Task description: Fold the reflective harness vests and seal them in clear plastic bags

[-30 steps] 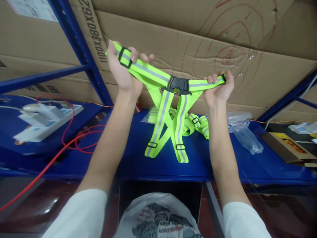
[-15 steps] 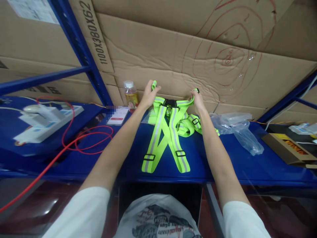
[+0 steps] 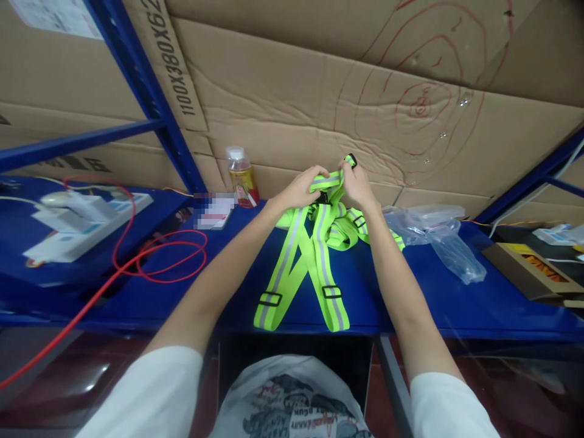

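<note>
A neon-yellow reflective harness [image 3: 312,252] with grey stripes hangs from both hands, its two crossed straps trailing down over the blue table's front part. My left hand [image 3: 306,187] is closed around the upper strap beside the dark centre joint. Close to its right, my right hand [image 3: 358,184] pinches another piece of strap, with a black buckle [image 3: 350,160] poking out above the fingers. Black slider buckles sit near the lower ends of both straps. Behind the harness lies a heap of more neon-yellow strap [image 3: 342,236], partly covered by it and by my right forearm.
A drink bottle [image 3: 242,179] and a phone [image 3: 219,213] stand left of the hands. Further left are a red cable [image 3: 173,280] and a white power strip [image 3: 86,231]. Clear plastic bags [image 3: 449,240] and a cardboard box [image 3: 531,272] lie right. Cardboard [image 3: 274,97] rises behind.
My left hand has moved right along the harness, closer to my right hand, which shifted slightly left. The top strap between them is now bunched, and the lower strap ends have slid a little nearer.
</note>
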